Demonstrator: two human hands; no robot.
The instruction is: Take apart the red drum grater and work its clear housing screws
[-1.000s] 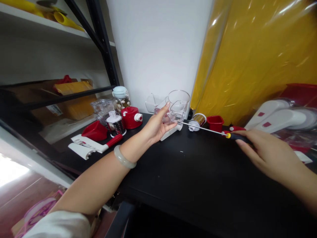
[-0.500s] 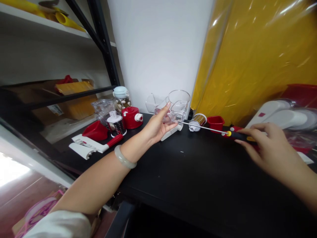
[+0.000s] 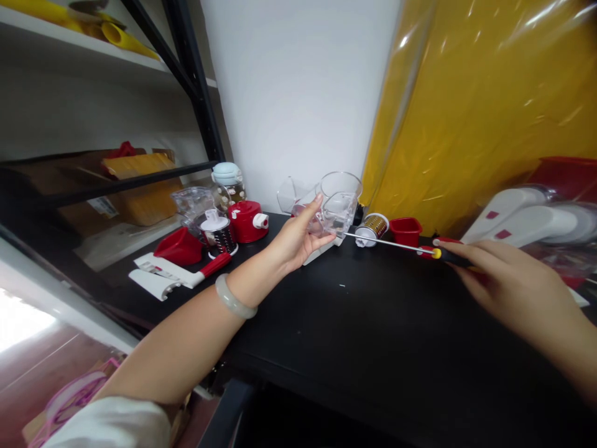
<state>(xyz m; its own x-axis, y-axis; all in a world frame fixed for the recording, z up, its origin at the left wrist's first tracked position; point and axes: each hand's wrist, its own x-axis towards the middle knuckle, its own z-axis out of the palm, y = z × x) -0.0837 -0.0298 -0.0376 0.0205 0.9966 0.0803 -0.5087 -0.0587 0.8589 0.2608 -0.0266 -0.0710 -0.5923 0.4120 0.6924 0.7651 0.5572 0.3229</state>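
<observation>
My left hand (image 3: 301, 239) is closed around a clear plastic housing (image 3: 342, 202), which has a wide round opening on top and a tube pointing left. Beneath the housing shows a white base piece (image 3: 321, 250). In my right hand (image 3: 506, 274) is a long screwdriver (image 3: 392, 243) with a black and yellow handle, held level. Its thin shaft points left and the tip meets the lower right edge of the clear housing; the exact contact point is too small to make out. Just behind the shaft lies a grater drum (image 3: 373, 230) on its side.
A red square hopper (image 3: 405, 231) stands behind the screwdriver. On the left are a red round part (image 3: 247, 221), another grater drum (image 3: 218, 233), a red funnel (image 3: 178, 246), a white crank handle (image 3: 181, 272) and a blue-lidded jar (image 3: 228, 180). White machine parts (image 3: 532, 214) crowd the right.
My right hand has shifted slightly to the right and its fingers have changed position on the screwdriver handle. The clear housing has moved a little right and tilted slightly.
</observation>
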